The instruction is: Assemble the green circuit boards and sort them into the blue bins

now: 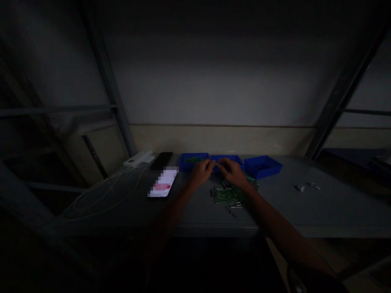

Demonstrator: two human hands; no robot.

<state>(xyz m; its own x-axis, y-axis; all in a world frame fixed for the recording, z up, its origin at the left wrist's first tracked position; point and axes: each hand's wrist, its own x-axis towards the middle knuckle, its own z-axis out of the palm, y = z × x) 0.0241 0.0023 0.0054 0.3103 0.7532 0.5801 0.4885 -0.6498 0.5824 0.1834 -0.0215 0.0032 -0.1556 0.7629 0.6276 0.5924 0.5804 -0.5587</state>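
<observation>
Both hands meet in front of the blue bins, fingertips nearly touching. My left hand [201, 171] has its fingers pinched together, with a small pale thing at their tips that is too small and dark to name. Opposite it, my right hand [231, 171] is also closed, its fingers bent toward the same spot; what they hold is hidden. Below the right hand lies a loose pile of green-handled pieces with metal shafts [227, 196]. Green pieces also lie in the left blue bin [182, 166]. The middle blue bin [235, 158] is partly covered by my right hand.
A third blue bin [265, 171] stands to the right, near two small pale items [301, 188] on the grey table [305, 211]. On the left are a lit phone [171, 179], a dark phone [161, 160], and a white power strip [138, 158] with trailing cables [91, 205].
</observation>
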